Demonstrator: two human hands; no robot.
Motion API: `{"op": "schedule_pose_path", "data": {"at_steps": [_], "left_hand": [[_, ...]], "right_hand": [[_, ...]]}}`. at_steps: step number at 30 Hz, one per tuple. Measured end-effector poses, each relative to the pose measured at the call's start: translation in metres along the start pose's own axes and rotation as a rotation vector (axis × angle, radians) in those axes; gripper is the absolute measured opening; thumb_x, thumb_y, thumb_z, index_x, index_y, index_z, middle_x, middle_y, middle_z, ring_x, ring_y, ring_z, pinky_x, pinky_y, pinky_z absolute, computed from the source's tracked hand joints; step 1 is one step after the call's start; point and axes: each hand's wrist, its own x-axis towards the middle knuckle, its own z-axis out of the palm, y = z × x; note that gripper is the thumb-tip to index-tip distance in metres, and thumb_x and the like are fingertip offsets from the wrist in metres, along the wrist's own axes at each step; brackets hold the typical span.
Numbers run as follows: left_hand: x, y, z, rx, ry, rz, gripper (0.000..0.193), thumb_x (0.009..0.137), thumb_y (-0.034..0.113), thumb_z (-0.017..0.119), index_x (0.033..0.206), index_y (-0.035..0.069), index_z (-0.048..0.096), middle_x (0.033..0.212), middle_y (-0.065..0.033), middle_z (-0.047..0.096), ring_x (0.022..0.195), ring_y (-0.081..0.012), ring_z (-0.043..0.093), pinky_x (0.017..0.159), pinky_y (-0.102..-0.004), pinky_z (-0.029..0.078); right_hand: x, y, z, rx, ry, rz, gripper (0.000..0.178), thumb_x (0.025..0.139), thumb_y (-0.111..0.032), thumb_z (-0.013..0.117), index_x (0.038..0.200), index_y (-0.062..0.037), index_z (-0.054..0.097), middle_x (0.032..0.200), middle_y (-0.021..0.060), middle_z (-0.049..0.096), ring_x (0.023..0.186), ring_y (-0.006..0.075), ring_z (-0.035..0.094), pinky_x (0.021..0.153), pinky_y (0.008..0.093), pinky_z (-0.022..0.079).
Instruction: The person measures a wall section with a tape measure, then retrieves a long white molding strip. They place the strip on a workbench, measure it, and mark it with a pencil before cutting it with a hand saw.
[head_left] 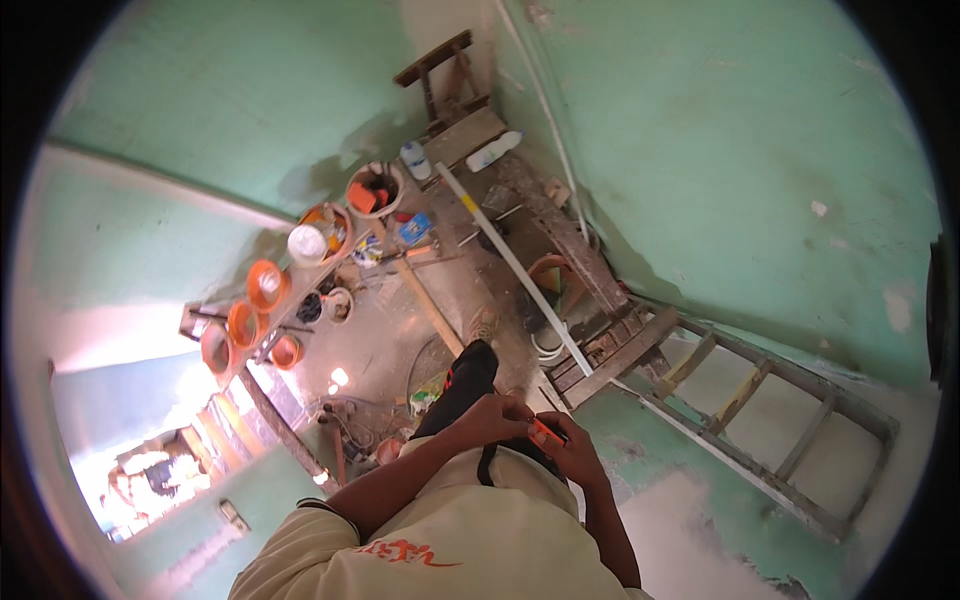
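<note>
In front of my waist both hands meet at a small orange-and-black object, too small for me to tell its kind. My right hand is closed around it. My left hand comes in from the left with its fingers pinched together at the object's near end; whether they grip it or something tiny beside it is hidden. Below the hands a black strap hangs over my pale shirt. My leg in dark trousers reaches forward onto the dusty floor.
Orange buckets line the left wall. Ahead lie a wooden plank, a long metal straightedge, a blue packet and plastic bottles. A wooden ladder leans at the right, beside a dirty wooden bench.
</note>
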Motion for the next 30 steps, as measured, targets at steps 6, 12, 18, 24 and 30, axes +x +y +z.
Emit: {"op": "schedule_pose_path", "data": {"at_steps": [6, 12, 18, 24, 30], "left_hand": [[0.045, 0.081, -0.057, -0.119, -0.163, -0.099, 0.036, 0.082, 0.016, 0.081, 0.113, 0.002, 0.069, 0.091, -0.0028, 0.068, 0.084, -0.0090, 0.064, 0.075, -0.0250, 0.052], [0.071, 0.094, -0.127, -0.151, -0.068, 0.037, 0.035, 0.081, 0.007, 0.079, 0.111, 0.004, 0.062, 0.092, -0.0013, 0.063, 0.084, -0.0104, 0.063, 0.075, -0.0249, 0.053], [0.093, 0.147, -0.248, -0.353, 0.262, 0.160, 0.038, 0.086, -0.002, 0.065, 0.122, 0.002, 0.056, 0.105, -0.0087, 0.062, 0.100, -0.0222, 0.067, 0.092, -0.0431, 0.060], [0.138, 0.136, -0.472, -0.367, 0.377, 0.532, 0.032, 0.092, 0.004, 0.058, 0.124, 0.002, 0.058, 0.121, -0.0065, 0.063, 0.100, -0.0156, 0.061, 0.094, -0.0314, 0.050], [0.186, 0.192, -0.604, -0.737, 0.676, 0.607, 0.046, 0.101, 0.024, 0.057, 0.145, 0.011, 0.051, 0.133, -0.0049, 0.061, 0.125, -0.0154, 0.055, 0.105, -0.0300, 0.041]], "right_hand": [[0.033, -0.068, -0.013, 0.081, 0.130, 0.046, 0.049, 0.091, -0.035, 0.073, 0.125, -0.0021, 0.061, 0.115, 0.0108, 0.067, 0.107, 0.0178, 0.063, 0.094, 0.0327, 0.049], [0.067, -0.088, -0.029, 0.007, 0.135, 0.062, 0.058, 0.087, -0.034, 0.077, 0.134, -0.0058, 0.056, 0.124, 0.0141, 0.064, 0.116, 0.0240, 0.062, 0.100, 0.0364, 0.047], [0.050, -0.061, -0.063, -0.135, 0.122, 0.136, 0.066, 0.084, -0.037, 0.079, 0.139, -0.0095, 0.054, 0.126, 0.0123, 0.062, 0.118, 0.0258, 0.059, 0.104, 0.0374, 0.045], [-0.028, 0.087, -0.104, -0.320, 0.026, 0.116, 0.039, 0.090, -0.035, 0.073, 0.116, -0.0089, 0.061, 0.106, 0.0109, 0.065, 0.097, 0.0200, 0.060, 0.085, 0.0398, 0.050], [-0.118, 0.125, -0.106, -0.155, 0.056, 0.283, 0.049, 0.083, -0.032, 0.078, 0.123, -0.0103, 0.059, 0.086, 0.0074, 0.063, 0.076, 0.0209, 0.059, 0.072, 0.0377, 0.048]]}}
